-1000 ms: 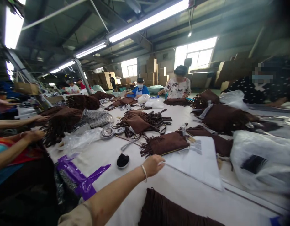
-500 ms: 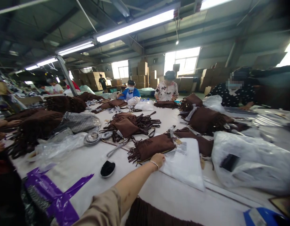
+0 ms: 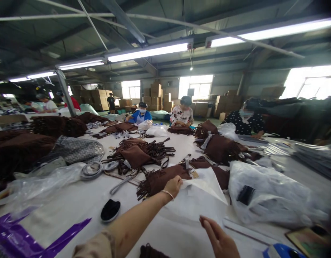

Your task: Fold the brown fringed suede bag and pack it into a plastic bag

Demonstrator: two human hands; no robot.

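Now left hand (image 3: 173, 186) pinching white bag (image 3: 197, 200), right hand (image 3: 221, 240) open, fingers spread, just beside it.

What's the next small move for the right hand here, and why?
Probably bring the right hand forward onto the near edge of the white bag. The left hand already grips its far corner beside the brown fringed pouch, while the right hand hovers open, just short of the bag, touching nothing.

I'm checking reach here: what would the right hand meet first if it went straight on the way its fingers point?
Probably the white bag: the right hand hovers open, pointing up-left toward it, though depth is unclear.
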